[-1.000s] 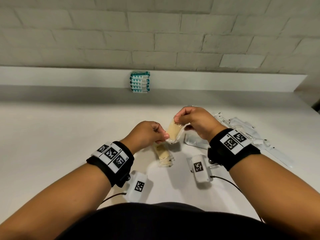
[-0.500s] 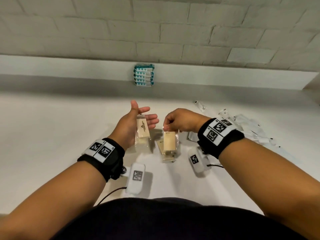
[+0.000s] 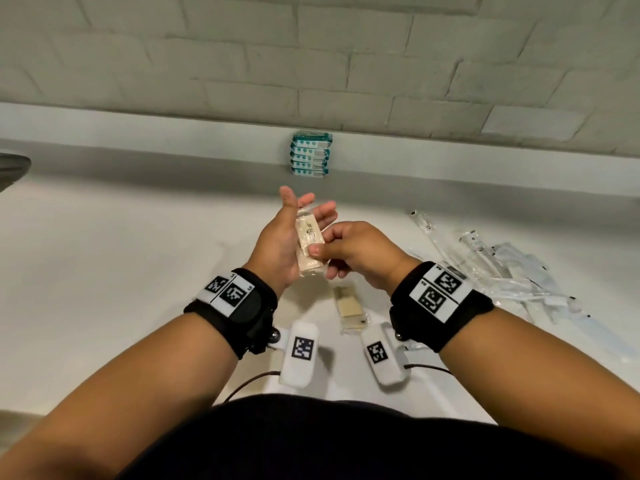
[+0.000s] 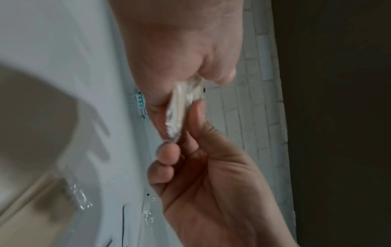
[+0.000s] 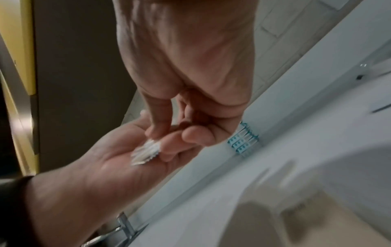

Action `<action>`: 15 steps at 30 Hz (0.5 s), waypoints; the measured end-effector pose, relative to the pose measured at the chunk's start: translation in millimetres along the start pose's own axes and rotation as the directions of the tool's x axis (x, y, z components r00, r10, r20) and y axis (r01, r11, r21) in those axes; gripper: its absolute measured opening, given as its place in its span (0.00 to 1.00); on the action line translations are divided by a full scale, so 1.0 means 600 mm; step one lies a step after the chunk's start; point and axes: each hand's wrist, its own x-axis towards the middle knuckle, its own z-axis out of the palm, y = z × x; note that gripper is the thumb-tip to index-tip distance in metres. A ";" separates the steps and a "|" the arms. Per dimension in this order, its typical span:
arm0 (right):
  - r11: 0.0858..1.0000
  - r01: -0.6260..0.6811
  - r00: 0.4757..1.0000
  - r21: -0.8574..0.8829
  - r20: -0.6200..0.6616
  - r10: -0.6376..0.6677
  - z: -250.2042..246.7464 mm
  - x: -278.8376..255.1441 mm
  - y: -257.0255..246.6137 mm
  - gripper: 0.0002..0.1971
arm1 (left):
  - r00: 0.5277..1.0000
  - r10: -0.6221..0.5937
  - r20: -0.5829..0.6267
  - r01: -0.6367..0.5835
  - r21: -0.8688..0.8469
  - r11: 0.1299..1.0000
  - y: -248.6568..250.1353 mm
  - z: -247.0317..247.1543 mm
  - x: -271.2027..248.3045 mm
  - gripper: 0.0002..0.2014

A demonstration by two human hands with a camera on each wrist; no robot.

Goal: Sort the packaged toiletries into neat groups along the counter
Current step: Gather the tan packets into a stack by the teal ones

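Note:
My left hand [image 3: 307, 204] lies palm up above the counter, fingers straight, carrying tan wrapped packets [image 3: 310, 244] stacked on the palm. My right hand [image 3: 323, 242] pinches the near end of the top packet between thumb and fingers. In the left wrist view the packets [image 4: 180, 107] show edge-on against the palm, with the right hand's fingers [image 4: 169, 153] at their lower end. The right wrist view shows the packets [image 5: 146, 152] on the left palm [image 5: 110, 163]. One more tan packet [image 3: 350, 308] lies on the counter under my right wrist.
A stack of teal packets [image 3: 310, 154] stands against the backsplash straight ahead. Several clear-wrapped long items [image 3: 502, 268] lie scattered on the counter [image 3: 121, 254] at the right. A chrome tap [image 5: 125, 224] shows low in the right wrist view.
My right hand has carried its tan packet from above the counter onto the packet in my left palm. The left hand has risen and moved slightly away from me.

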 end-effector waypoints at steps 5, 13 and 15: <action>0.997 0.072 0.962 0.030 -0.265 -0.061 -0.029 -0.006 -0.002 0.05 | 0.991 -0.089 0.099 0.079 0.100 0.992 -0.017 -0.005 -0.008 0.14; 0.685 0.403 0.641 -0.607 -0.347 -0.685 -0.065 -0.010 0.042 0.08 | 0.978 -0.208 0.027 0.195 0.249 0.949 -0.010 0.000 -0.015 0.18; 0.580 0.358 0.613 -0.732 -0.285 -0.737 -0.071 -0.010 0.055 0.11 | 0.983 -0.179 0.048 0.154 0.325 0.933 -0.010 0.003 -0.017 0.10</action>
